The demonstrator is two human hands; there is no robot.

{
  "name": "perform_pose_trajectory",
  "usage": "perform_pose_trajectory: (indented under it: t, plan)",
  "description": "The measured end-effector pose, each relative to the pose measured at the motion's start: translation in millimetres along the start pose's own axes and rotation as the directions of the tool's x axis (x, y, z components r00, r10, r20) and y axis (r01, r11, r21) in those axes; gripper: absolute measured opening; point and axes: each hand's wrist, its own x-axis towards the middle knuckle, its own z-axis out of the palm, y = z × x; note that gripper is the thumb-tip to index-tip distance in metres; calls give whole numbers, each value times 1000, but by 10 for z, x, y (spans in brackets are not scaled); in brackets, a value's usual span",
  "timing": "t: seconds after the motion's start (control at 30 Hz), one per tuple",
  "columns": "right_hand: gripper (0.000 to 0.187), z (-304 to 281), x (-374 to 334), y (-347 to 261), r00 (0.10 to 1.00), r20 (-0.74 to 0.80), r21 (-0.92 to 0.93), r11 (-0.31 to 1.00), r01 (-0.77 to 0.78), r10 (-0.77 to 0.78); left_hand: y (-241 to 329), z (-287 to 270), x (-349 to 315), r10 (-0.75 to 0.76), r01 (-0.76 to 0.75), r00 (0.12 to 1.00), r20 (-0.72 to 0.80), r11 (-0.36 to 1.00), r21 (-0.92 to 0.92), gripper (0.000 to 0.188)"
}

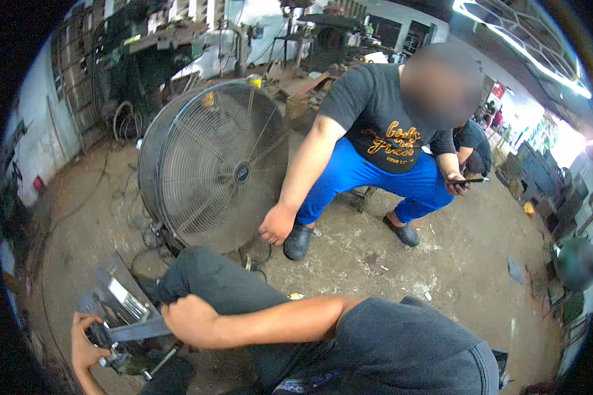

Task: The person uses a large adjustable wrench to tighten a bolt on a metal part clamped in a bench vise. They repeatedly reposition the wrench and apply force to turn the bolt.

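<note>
Right hand [191, 321] is fisted tight round the right end of a long, flat grey metal bar [140, 330]; left hand [85, 345] is half-curled round the bar's other end, can't tell how firmly.

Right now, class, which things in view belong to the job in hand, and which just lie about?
Likely job:
grey flat bar, in the right hand
metal fixture by the left hand

Likely lying or standing about:
large fan
flat bluish scrap
</note>
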Motion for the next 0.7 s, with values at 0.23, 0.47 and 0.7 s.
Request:
perform_pose_trajectory:
  t: [0.23, 0.47, 0.7]
  plan:
    - [19, 190, -434, -513, 990, -136, 136, 991, -19, 37, -16, -84, 30, -18, 15, 991, 132, 1000, 22, 68]
    - [21, -82, -234, -128, 979, 13, -16, 979, 202, -202, -55, 63, -79, 31, -30, 999, 25, 999, -27, 67]
    - [15, 51, 1113, 876, 940, -252, -309, 940, 147, -230, 14, 281, -56, -175, 199, 948, -267, 978, 68, 68]
